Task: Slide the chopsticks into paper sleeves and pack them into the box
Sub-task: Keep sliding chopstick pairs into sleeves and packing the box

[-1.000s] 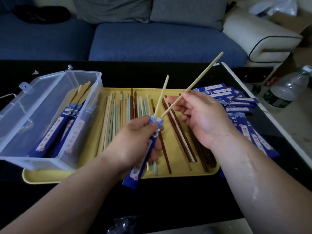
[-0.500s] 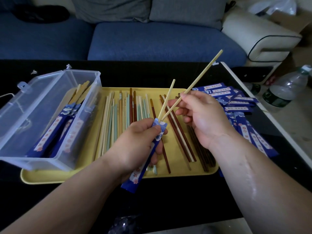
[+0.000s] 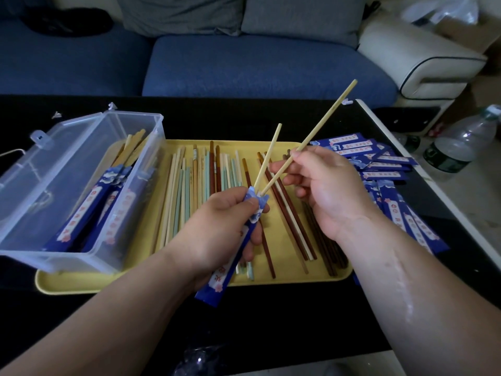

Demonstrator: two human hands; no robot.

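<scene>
The left hand [image 3: 217,226] is curled round a blue paper sleeve [image 3: 212,287], thumb and fingers gripping it just below its open mouth, so the printed lower end sticks out under the palm and hangs over the near edge of the yellow tray [image 3: 81,286]. One pale chopstick [image 3: 269,150] stands in the sleeve's mouth, most of its length showing and leaning away to the right. The right hand [image 3: 325,191] pinches a second pale chopstick [image 3: 330,112] between thumb and fingertips near its lower part, the other fingers loosely bent; its tip sits at the sleeve's mouth beside the first, though whether it has gone inside is hard to tell at this angle. The two sticks form a narrow V above the tray.

Under the hands the tray carries loose chopsticks [image 3: 195,185] in rough rows: pale, teal and tan ones in the middle, dark brown ones [image 3: 284,218] to the right. On the tray's left end stands a clear plastic box [image 3: 81,147], lid open to the left, holding several sleeved chopsticks [image 3: 89,213] leaning lengthwise. Right of the tray a heap of empty sleeves [image 3: 379,164] lies on the black worktop [image 3: 271,321]. Beyond the worktop is a blue sofa [image 3: 244,63], and a water bottle [image 3: 458,147] stands on the floor at far right
</scene>
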